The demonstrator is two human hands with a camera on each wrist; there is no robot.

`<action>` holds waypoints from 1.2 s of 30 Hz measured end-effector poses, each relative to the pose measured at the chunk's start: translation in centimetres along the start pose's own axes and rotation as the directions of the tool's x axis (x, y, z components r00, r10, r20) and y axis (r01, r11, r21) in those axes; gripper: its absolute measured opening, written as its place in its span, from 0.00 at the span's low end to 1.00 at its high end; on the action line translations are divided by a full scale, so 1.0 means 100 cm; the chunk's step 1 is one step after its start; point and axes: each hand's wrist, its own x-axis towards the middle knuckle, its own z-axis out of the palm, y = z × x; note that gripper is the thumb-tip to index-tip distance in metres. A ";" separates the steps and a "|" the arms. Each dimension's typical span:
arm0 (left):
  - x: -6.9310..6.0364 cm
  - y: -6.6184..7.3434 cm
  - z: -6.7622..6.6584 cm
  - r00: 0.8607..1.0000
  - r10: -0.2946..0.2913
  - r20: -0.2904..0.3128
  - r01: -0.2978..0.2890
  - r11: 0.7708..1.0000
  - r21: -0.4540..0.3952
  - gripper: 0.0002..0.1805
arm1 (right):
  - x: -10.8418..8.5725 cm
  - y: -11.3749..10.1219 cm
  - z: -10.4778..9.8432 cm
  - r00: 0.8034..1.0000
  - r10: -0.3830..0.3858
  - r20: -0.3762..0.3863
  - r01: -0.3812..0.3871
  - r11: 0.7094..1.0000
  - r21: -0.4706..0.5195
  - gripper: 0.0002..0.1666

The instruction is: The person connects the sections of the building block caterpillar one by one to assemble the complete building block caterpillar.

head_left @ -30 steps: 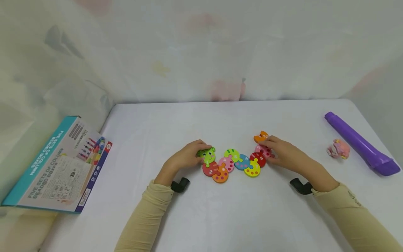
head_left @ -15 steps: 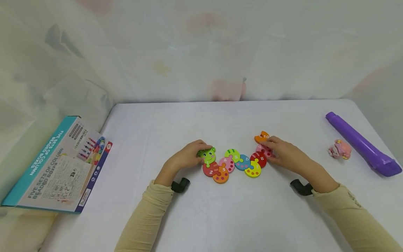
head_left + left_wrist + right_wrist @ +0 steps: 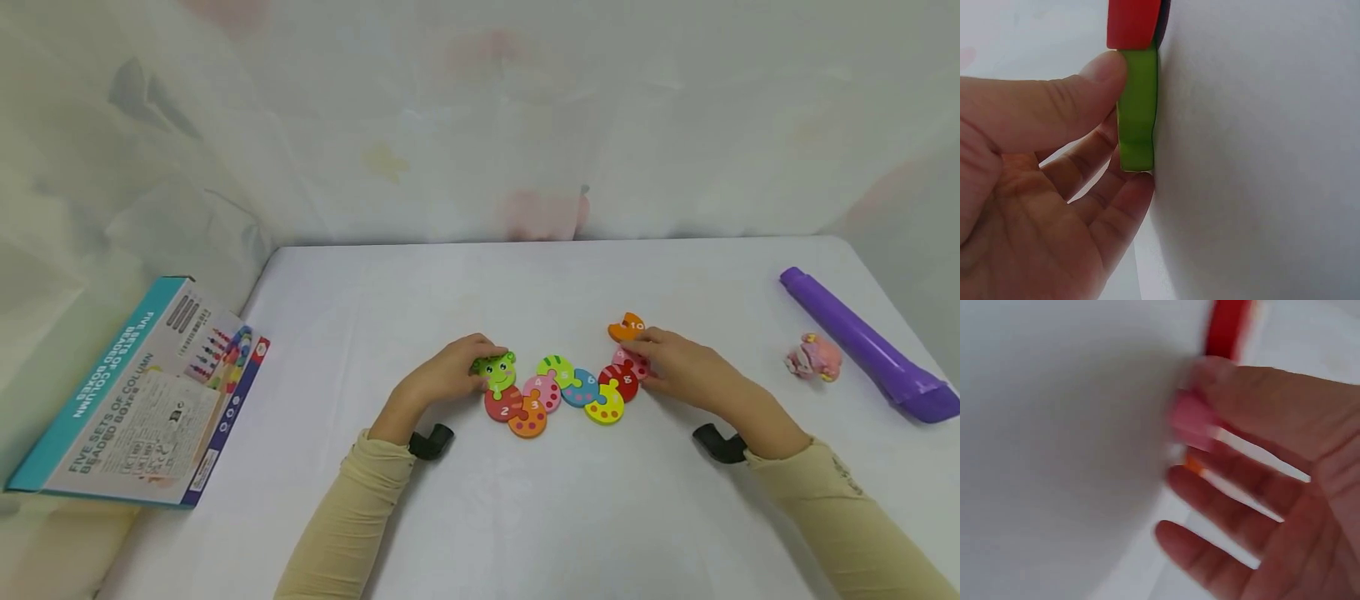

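A caterpillar number puzzle of joined coloured pieces lies across the table in the head view. At its left end, my left hand (image 3: pixel 444 371) pinches the green head piece (image 3: pixel 498 372) by its edge; in the left wrist view the thumb touches the green side face (image 3: pixel 1137 112). My right hand (image 3: pixel 684 367) grips the pink piece (image 3: pixel 1192 422) near the other end, beside the red 8 piece (image 3: pixel 618 384). Beyond the right fingertips is the orange 10 piece (image 3: pixel 627 327). Between the hands sit the orange 3 piece (image 3: pixel 528 417), blue 6 piece (image 3: pixel 580 387) and yellow piece (image 3: pixel 604 405).
A bead-set box (image 3: pixel 142 400) leans at the table's left edge. On the right lie a small pink figurine (image 3: pixel 815 357) and a long purple plastic tube (image 3: pixel 862 342). The white table (image 3: pixel 562 517) meets a cloth backdrop at its far edge.
The whole head view has drifted slightly, so table items appear a little further right. Both hands keep hold of the same pieces, and the row of pieces looks the same.
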 end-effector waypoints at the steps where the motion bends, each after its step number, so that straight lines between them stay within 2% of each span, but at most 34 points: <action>1: 0.000 0.000 0.000 1.000 -0.003 0.002 0.003 1.000 -0.001 0.29 | -0.001 0.000 -0.003 1.000 0.009 -0.005 -0.009 1.000 0.023 0.30; 4: 0.000 0.001 0.000 1.000 -0.007 0.001 0.007 1.000 0.003 0.29 | -0.001 -0.002 -0.012 0.996 0.054 -0.070 -0.047 0.994 0.099 0.27; 8: -0.001 0.000 0.000 1.000 -0.016 -0.002 0.016 1.000 0.006 0.29 | 0.008 -0.006 -0.018 0.969 0.191 -0.159 -0.175 0.979 0.106 0.26; 11: -0.002 -0.001 0.001 1.000 -0.014 -0.007 0.014 1.000 0.006 0.28 | 0.023 -0.011 -0.016 0.941 0.320 -0.111 -0.316 0.947 0.047 0.33; 14: -0.002 -0.002 0.002 1.000 -0.002 -0.006 0.003 1.000 0.009 0.28 | 0.038 -0.014 -0.011 0.921 0.388 -0.028 -0.388 0.921 -0.021 0.36; 16: -0.002 -0.003 0.003 1.000 0.008 -0.004 -0.008 1.000 0.013 0.28 | 0.047 -0.015 -0.008 0.918 0.397 0.003 -0.397 0.917 -0.046 0.33; 19: -0.002 -0.002 0.003 1.000 0.015 -0.007 -0.015 1.000 0.008 0.28 | 0.056 -0.014 -0.006 0.924 0.382 0.009 -0.381 0.924 -0.031 0.26; 23: -0.001 -0.002 0.004 1.000 0.015 -0.003 -0.015 1.000 0.009 0.28 | 0.056 -0.011 -0.010 0.932 0.362 -0.004 -0.362 0.932 0.018 0.29; 26: -0.001 -0.002 0.004 1.000 0.020 0.005 -0.020 1.000 0.016 0.28 | 0.046 -0.009 -0.017 0.935 0.353 -0.033 -0.351 0.935 0.046 0.32; 31: 0.000 0.000 0.003 1.000 0.019 0.004 -0.019 1.000 0.018 0.28 | 0.016 -0.009 -0.026 0.937 0.334 -0.106 -0.328 0.942 0.069 0.32; 36: 0.000 0.000 0.000 1.000 -0.002 0.003 0.002 1.000 0.013 0.28 | -0.012 -0.013 -0.023 0.947 0.300 -0.113 -0.296 0.954 0.046 0.33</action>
